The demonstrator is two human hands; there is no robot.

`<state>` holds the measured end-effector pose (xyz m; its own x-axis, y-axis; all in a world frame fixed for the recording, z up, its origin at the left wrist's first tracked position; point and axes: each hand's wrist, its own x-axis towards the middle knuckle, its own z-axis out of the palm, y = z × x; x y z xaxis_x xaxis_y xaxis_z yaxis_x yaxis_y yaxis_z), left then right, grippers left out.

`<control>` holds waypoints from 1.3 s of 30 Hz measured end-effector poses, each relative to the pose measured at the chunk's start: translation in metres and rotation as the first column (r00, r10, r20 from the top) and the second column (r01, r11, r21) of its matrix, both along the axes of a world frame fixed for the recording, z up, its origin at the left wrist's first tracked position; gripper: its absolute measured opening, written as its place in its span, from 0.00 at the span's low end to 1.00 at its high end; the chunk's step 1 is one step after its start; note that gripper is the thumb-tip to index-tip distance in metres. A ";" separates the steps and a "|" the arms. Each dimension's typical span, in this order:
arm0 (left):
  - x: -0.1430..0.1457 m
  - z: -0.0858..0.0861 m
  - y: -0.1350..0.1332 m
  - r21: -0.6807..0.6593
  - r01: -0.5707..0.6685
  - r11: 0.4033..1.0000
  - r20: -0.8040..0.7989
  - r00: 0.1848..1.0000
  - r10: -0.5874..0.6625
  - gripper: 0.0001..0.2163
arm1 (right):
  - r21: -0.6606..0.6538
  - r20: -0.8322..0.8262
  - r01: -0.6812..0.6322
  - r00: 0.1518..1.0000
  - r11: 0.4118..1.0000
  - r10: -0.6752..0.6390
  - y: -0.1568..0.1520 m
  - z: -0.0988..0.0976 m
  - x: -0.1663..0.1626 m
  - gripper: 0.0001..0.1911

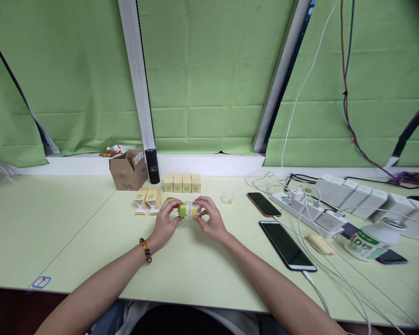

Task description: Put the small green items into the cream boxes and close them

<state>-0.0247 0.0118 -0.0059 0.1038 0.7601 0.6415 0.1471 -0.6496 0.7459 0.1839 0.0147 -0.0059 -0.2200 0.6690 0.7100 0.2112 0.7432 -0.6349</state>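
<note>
Over the middle of the table, both hands meet at one small item. My left hand [165,222] is closed by the fingertips on its light green part [183,209]. My right hand [212,219] pinches the clear plastic part [194,211], which has a yellow spot; whether the two parts are joined I cannot tell. A similar clear plastic piece [227,199] with a yellow spot lies to the right of my right hand. Left of my left hand are two opened small cardboard boxes [153,199]. A row of small closed boxes [182,183] stands behind my hands.
An open brown carton [128,173] and a black bottle [152,166] stand at the back left. To the right lie two phones [287,244], a power strip [309,210] with chargers, tangled white cables, white boxes [366,199] and a white plastic bottle [373,239].
</note>
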 end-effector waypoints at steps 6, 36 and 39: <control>0.000 0.004 -0.004 0.033 -0.037 0.999 -0.073 0.997 0.040 0.18 | -0.008 0.014 -0.020 1.000 1.000 0.021 -0.001 -0.001 -0.001 0.20; 0.000 0.009 -0.014 -0.035 0.035 0.999 -0.202 0.978 -0.042 0.21 | -0.300 -0.075 -0.252 0.968 0.920 0.241 0.001 -0.002 -0.001 0.22; -0.001 0.010 -0.014 -0.036 0.051 0.998 -0.213 0.975 -0.058 0.20 | -0.367 -0.137 -0.303 0.953 0.879 0.271 0.002 -0.004 0.000 0.23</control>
